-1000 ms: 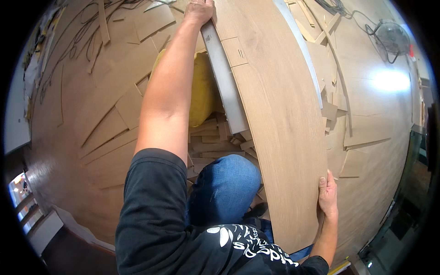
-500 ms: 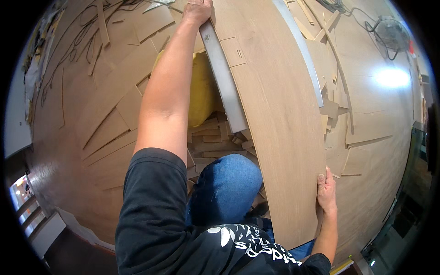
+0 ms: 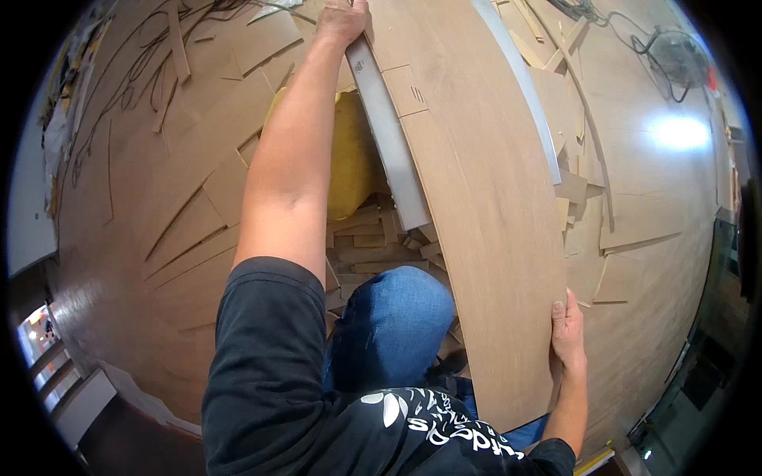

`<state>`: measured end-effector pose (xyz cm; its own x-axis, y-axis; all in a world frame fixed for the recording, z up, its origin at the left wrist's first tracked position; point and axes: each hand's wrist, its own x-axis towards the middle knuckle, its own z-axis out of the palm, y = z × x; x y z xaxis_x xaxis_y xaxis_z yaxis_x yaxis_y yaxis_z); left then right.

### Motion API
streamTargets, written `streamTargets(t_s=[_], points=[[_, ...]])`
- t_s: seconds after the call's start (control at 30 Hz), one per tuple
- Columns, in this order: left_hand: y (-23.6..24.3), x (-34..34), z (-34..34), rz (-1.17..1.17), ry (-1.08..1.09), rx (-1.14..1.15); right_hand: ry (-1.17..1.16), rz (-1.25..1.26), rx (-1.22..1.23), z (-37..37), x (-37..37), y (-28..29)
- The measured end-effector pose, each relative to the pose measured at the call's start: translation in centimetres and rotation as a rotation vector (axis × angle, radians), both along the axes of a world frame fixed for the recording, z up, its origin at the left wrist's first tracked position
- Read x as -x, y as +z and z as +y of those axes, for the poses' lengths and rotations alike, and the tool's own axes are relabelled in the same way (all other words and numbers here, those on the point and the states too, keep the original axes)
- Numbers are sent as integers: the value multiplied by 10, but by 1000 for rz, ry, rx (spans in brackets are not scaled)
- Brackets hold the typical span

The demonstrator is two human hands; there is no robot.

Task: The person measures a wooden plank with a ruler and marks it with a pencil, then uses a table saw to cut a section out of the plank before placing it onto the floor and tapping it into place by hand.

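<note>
A long pale wood-look floor plank (image 3: 484, 214) runs from the top of the view down toward my lap. Near its left edge, pencil lines mark off a small rectangle (image 3: 406, 90) with short hatch strokes in it. My left hand (image 3: 343, 21) is closed at the plank's far left edge, its fingertips partly cut off by the frame. Lower down, my right hand (image 3: 567, 327) grips the right edge, thumb on top and the fingers mostly hidden beneath. Under the plank, a grey metal surface (image 3: 389, 143) shows along both sides.
Wood offcuts (image 3: 365, 230) lie heaped beneath the plank, beside a yellow sack-like thing (image 3: 349, 159). More cut boards (image 3: 639, 218) are scattered on the right. Dark cables (image 3: 131, 79) trail across the floor at the far left, and a round fan-like object (image 3: 679, 59) stands at the far right.
Almost nothing differs. The plank and my right hand appear shifted a few pixels to the right; both hands keep their places on the plank.
</note>
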<state>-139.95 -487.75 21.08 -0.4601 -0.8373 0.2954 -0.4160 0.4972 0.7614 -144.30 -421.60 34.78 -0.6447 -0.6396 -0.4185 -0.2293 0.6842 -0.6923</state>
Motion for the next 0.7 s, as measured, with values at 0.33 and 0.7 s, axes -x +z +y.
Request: streamTargets(t_s=[0.33,0.7], points=[[-9,1,-6,72,11,-33,7,7,-28,-7,0,28],[-2,0,0,88,39,-90,10,12,-62,-9,-1,33]])
